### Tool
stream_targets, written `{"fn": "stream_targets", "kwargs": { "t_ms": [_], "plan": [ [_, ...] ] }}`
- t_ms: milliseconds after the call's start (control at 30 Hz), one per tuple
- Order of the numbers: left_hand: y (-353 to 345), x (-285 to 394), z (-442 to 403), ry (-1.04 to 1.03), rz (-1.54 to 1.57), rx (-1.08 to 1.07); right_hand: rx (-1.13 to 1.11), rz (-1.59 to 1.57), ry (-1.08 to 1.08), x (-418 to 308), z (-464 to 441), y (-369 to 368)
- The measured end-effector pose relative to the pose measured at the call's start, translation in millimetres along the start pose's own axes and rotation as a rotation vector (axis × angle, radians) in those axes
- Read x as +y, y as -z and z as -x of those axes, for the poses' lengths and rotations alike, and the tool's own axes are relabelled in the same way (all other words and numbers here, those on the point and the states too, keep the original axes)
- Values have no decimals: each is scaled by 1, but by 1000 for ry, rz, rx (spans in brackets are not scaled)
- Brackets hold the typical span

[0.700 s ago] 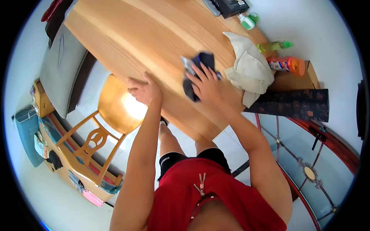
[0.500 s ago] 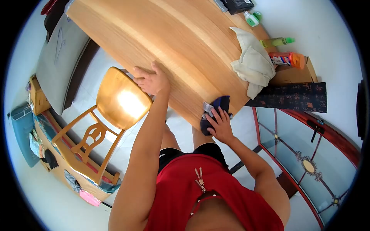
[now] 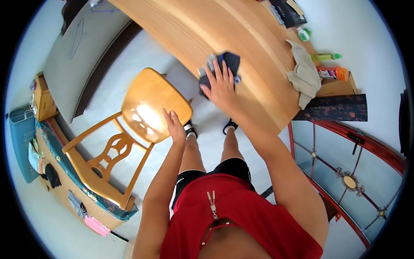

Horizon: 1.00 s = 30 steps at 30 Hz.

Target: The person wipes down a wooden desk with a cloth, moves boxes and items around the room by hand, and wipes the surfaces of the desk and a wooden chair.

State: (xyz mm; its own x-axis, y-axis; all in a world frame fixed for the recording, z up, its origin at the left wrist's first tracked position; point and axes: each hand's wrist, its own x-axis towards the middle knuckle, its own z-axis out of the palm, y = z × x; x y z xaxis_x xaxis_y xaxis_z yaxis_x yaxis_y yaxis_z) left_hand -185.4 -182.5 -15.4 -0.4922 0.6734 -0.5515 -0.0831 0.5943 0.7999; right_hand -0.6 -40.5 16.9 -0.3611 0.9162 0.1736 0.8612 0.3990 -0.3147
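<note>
A dark blue and grey cloth (image 3: 230, 61) lies bunched on the wooden table (image 3: 254, 56), close to its near edge. My right hand (image 3: 222, 86) presses flat on top of this cloth, fingers spread, hiding part of it. Off the table, my left hand (image 3: 174, 126) hangs in the air over the edge of the wooden chair's seat (image 3: 146, 103); its fingers are apart and it holds nothing. A beige cloth (image 3: 305, 74) is draped at the table's right edge.
Along the right side are a black box (image 3: 290, 14), a white and green bottle (image 3: 304, 33), a light green bottle (image 3: 326, 57), an orange-capped container (image 3: 334, 73) and a cardboard box (image 3: 338, 87). A glass door (image 3: 327, 159) stands at the lower right.
My right hand and the dark cloth have moved from the table's near corner up and left along the table. My left hand has left the table edge and dropped lower. The view has shifted.
</note>
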Motion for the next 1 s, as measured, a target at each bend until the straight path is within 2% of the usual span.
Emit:
{"fn": "stream_targets", "kwargs": {
  "t_ms": [133, 233, 333, 400, 467, 533, 667, 933, 1000],
  "plan": [
    [54, -3, -10, 23, -23, 10, 11, 10, -75, -34, -107, -41],
    [85, 7, -13, 30, -55, -25, -76, 30, -183, -47, -128, -46],
    [113, 22, -26, 34, -18, -28, -208, 83, -110, -40, -101, -17],
    [133, 24, -38, 26, 67, -53, -192, 146, -29, -28, -60, -3],
    [146, 26, -53, -6, 61, -50, -205, 119, -90, -21, -23, 10],
    [151, 30, -60, 73, 28, 12, -187, 91, -116, -12, 0, 16],
    [132, 27, -73, 172, -27, 27, -171, 95, -153, -10, -26, 10],
    [46, 85, -103, -76, -213, -112, -16, 22, -85, 29, -183, -19],
    [32, 102, -112, -61, -230, -203, -17, 8, -43, 41, -218, -25]
  ]
}}
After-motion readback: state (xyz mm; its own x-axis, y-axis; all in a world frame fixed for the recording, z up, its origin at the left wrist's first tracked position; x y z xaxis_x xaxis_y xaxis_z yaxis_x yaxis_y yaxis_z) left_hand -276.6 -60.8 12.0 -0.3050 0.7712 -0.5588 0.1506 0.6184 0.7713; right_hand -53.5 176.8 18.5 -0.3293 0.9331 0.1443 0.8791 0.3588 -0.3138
